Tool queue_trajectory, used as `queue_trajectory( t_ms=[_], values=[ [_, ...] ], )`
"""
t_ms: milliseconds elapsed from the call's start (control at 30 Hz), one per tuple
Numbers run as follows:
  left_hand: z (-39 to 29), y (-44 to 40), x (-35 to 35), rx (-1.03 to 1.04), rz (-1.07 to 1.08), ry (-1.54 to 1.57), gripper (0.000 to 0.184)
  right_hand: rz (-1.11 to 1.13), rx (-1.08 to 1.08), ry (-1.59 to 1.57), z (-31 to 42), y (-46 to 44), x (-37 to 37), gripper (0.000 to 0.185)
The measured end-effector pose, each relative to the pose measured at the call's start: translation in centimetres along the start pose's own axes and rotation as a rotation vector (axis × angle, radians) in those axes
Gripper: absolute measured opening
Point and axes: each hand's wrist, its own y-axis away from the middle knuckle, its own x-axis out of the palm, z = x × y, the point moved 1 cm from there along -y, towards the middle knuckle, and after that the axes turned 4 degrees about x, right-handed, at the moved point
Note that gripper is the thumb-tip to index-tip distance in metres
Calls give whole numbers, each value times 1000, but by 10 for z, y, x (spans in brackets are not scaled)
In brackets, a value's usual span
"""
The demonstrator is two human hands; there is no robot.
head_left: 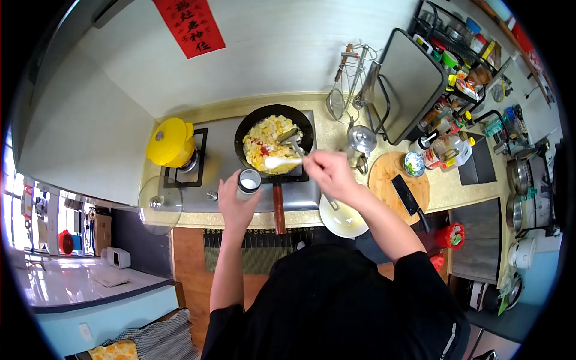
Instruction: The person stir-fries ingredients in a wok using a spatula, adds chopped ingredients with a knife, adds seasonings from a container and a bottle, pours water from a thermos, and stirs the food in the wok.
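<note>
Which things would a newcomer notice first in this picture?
Probably the bright yellow pot at the left, and the red banner high on the wall. At the centre, the black wok holds yellow food; the right hand holds a white spoon over it, and the left hand grips a small jar by its near edge.

One left hand [233,201] and one right hand [329,174], two in all. They hold one jar [248,191] and one white spoon [279,162]. One wok [307,129], one spatula [288,136], one glass lid [157,205], one knife [405,195], one round board [382,180]. Counter [322,135] bowls: two.
</note>
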Motion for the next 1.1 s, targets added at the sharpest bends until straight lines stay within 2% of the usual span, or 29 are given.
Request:
queue_trajectory(
  t_ms=[33,100,167,233,300,367,433,467,500,567,700,733,833,900,967,1000,1100],
  values=[
    [-9,-2,2,20,13,-7,65,19,-1,-78,6,12,-3,22],
    [-37,-12,9,83,51,0,64,-32,-223,-7,9,26,-3,21],
    [-65,-15,18,204,38,5,62,-45,-322,84,10,32,-8,19],
    [-97,-17,28,258,86,16,63,65,-249,247,6,42,-26,26],
    [-130,-16,42,229,108,50,64,149,-118,385,6,58,-61,37],
    [-172,-16,56,198,202,141,69,68,-32,415,-2,87,-104,44],
    [-210,-13,77,147,274,230,71,-120,121,385,-30,128,-145,38],
    [-226,-9,92,147,307,263,70,-192,253,261,-47,148,-167,33],
    [-246,-7,107,172,335,302,70,-260,381,132,-66,169,-187,29],
    [-277,-4,149,228,371,362,71,-363,569,107,-103,213,-223,22],
    [-319,0,266,147,392,516,69,-447,721,340,-142,273,-286,33],
    [-326,-1,296,133,374,507,69,-503,774,260,-155,284,-298,38],
    [-332,-8,386,79,302,458,70,-529,777,337,-181,298,-333,38],
    [-324,-15,439,-20,290,456,70,-551,777,278,-193,296,-351,28],
    [-321,-23,475,-47,241,389,70,-612,710,229,-215,293,-361,23],
    [-320,-26,490,-66,207,421,70,-566,747,204,-224,292,-367,22],
    [-315,-34,526,-15,201,336,70,-673,666,176,-247,278,-377,24]
  ],
)
